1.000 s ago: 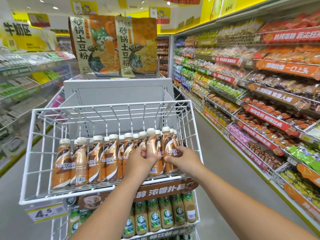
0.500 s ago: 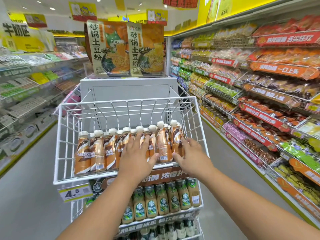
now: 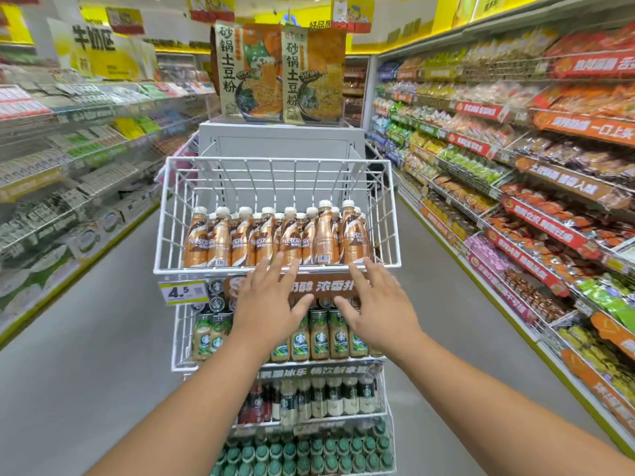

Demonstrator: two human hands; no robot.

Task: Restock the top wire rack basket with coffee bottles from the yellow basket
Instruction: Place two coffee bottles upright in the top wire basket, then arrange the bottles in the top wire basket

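Left hand (image 3: 266,305) and right hand (image 3: 376,309) are hovering just in front of the top wire rack basket (image 3: 275,161), fingers spread wide and straight, gripping nothing. Nescafe coffee bottles (image 3: 275,237) are standing upright in rows along the basket's front edge, white caps up. Yellow price tag (image 3: 183,293) reading 4.5 is hanging under the front rim. Starbucks bottles (image 3: 328,336) are filling the basket below. Yellow basket is not appearing in view.
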